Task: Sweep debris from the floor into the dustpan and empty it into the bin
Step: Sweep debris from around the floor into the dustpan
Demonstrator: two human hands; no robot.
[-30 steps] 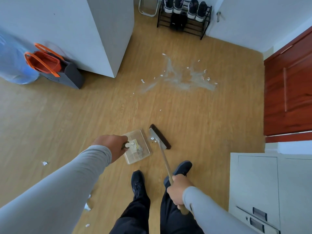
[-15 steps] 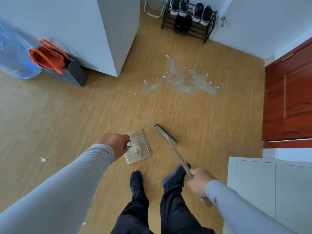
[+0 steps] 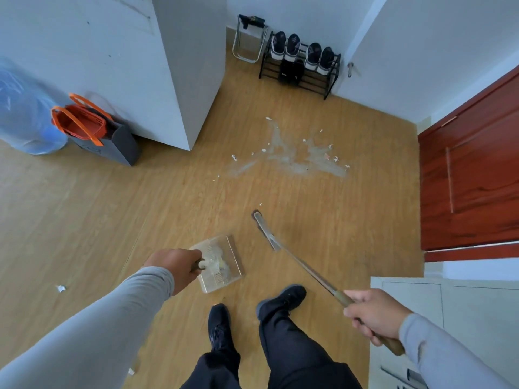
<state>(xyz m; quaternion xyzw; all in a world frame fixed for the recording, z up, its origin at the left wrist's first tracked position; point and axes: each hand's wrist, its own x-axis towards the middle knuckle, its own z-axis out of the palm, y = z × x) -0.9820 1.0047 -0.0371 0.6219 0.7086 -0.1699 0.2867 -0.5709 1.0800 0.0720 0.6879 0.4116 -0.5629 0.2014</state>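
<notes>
My left hand grips the handle of a clear plastic dustpan with pale scraps lying in it, held low over the wooden floor in front of my feet. My right hand grips the wooden handle of a broom. Its dark head is to the right of the dustpan, apart from it. White debris and dusty smears lie on the floor further ahead. A blue bin bag sits at the far left.
An orange-and-grey tote bag leans against a white cabinet. A shoe rack stands at the back wall. A red door is on the right, a white cabinet at my right. Paper scraps lie at left.
My right hand has swung the broom out to the right, its head moving away from the dustpan's edge. My left hand and the dustpan have stayed roughly in place.
</notes>
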